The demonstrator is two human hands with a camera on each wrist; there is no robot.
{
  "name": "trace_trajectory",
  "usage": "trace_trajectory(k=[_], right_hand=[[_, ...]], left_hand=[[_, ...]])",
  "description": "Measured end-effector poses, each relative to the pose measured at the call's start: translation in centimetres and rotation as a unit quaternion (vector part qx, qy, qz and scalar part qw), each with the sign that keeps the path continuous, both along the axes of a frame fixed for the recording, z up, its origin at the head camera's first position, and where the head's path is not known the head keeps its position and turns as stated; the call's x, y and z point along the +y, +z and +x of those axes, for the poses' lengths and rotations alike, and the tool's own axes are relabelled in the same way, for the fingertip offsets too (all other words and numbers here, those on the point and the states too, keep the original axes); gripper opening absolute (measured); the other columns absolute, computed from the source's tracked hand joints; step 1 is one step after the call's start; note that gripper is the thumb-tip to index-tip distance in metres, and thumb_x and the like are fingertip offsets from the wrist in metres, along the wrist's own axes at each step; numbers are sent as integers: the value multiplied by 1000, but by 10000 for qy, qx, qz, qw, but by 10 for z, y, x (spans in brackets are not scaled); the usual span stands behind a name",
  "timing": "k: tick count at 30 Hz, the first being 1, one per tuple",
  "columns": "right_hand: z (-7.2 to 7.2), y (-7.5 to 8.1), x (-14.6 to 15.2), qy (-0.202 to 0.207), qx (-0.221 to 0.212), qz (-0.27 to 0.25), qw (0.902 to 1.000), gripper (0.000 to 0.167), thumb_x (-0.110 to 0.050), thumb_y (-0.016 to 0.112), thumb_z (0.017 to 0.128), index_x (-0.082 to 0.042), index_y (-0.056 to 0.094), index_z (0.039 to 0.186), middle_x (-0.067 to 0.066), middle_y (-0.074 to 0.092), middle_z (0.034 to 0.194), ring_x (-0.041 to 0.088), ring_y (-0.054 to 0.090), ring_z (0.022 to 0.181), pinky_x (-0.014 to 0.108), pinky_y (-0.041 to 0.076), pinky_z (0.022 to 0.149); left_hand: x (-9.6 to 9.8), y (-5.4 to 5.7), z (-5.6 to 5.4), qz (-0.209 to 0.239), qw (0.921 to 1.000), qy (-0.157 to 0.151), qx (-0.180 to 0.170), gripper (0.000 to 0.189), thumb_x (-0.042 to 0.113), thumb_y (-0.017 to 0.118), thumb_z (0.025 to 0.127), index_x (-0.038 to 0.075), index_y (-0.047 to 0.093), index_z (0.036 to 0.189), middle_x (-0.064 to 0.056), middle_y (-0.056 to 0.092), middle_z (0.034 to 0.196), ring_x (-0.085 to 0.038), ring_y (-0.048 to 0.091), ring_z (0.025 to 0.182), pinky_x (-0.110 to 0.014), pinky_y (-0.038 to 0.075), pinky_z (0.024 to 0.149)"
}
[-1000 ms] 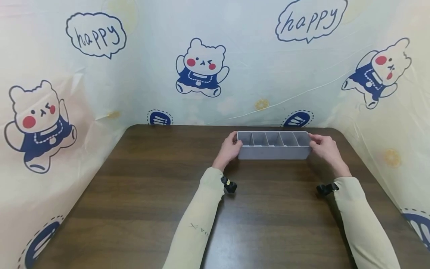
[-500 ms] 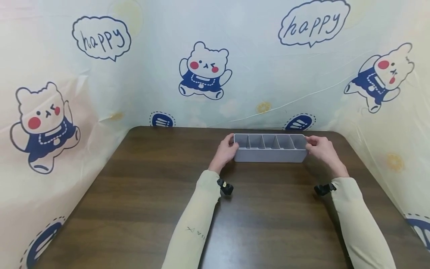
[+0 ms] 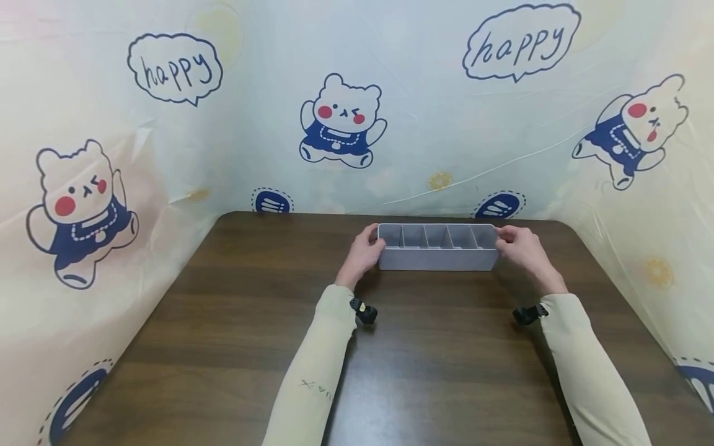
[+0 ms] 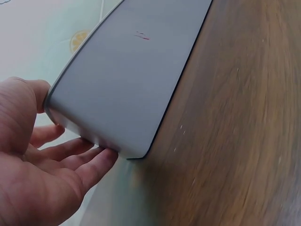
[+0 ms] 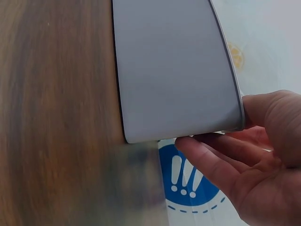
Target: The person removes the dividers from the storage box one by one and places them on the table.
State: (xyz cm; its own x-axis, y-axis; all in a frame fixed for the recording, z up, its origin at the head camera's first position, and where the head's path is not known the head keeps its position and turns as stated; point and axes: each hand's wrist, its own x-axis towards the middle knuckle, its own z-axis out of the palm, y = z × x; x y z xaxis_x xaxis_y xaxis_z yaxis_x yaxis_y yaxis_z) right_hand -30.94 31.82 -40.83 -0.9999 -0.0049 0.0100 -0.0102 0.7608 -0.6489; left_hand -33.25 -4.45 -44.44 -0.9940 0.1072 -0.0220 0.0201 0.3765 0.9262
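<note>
A long grey divided organizer box (image 3: pixel 437 260) lies near the far edge of the wooden table in the head view, its row of several open compartments facing up. At its left end my left hand (image 3: pixel 361 254) holds it, thumb at the rim and fingertips against the end wall. My right hand (image 3: pixel 523 249) grips the opposite end in a similar way. The left wrist view shows a small red mark on the box's smooth front wall (image 4: pixel 127 70). In the right wrist view, my right fingers (image 5: pixel 202 157) touch the end wall, with the thumb by the rim.
The dark wooden table (image 3: pixel 223 347) spreads in front of the box. A pale curtain (image 3: pixel 245 124) printed with bears and "happy" bubbles surrounds the back and sides. A small black camera sits on each wrist (image 3: pixel 364 311).
Both hands have shifted the box to the left along the far part of the table, keeping hold of its ends. The head view has also tilted and turned slightly.
</note>
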Motion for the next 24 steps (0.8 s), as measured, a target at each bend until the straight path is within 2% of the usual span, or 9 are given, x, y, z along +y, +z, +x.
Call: trace_trajectory(k=[4,13,24], right_hand=[[-1,-1,-7,77,15,-47,10000,44,-15,51,96,1,52,137,28,62,123,33,66,89,27,51,66],[-4,-1,-21,250,134,-69,9996,42,-15,52,96,0,54,136,24,64,113,29,61,83,28,48,59],[-9,-4,-36,410,427,48,9982,40,-13,53,94,2,57,131,25,67,114,25,66,80,26,51,65]], left_hand=[[-7,-2,0,26,10000,68,-34,56,26,49,98,19,35,151,-12,43,152,-29,45,136,-48,40,114],[-23,-4,1,91,9997,229,32,54,26,49,98,17,37,150,-11,44,151,-29,45,136,-48,38,115],[-39,-3,2,190,9993,325,0,54,25,49,98,16,39,149,-10,45,150,-27,46,135,-46,38,115]])
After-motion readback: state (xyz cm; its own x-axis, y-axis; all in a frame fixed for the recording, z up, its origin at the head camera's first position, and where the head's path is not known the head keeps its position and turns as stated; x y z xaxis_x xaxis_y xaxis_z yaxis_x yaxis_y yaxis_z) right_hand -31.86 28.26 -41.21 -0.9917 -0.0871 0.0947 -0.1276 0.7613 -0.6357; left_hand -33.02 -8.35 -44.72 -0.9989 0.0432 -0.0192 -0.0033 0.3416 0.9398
